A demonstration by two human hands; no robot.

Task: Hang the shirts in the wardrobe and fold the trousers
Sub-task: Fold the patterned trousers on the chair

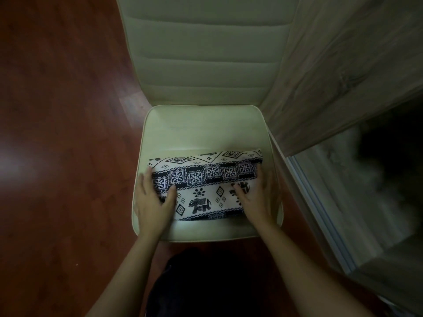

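Note:
A pair of white trousers with a dark elephant and diamond print (pixel 203 181) lies folded into a compact rectangle on the front half of a cream padded chair seat (pixel 201 129). My left hand (pixel 154 200) rests flat on the left end of the bundle, fingers spread. On the right end my right hand (pixel 256 197) lies flat as well, fingers apart. Neither hand grips the cloth; both press on top of it. No shirts are in sight.
The chair's ribbed backrest (pixel 206 49) rises behind the seat. A wood-grain wardrobe door (pixel 343 72) stands to the right, with a sliding rail (pixel 320 202) and a dark interior beyond it. Reddish wooden floor (pixel 57 133) lies to the left. Dark clothing (pixel 206 284) is below.

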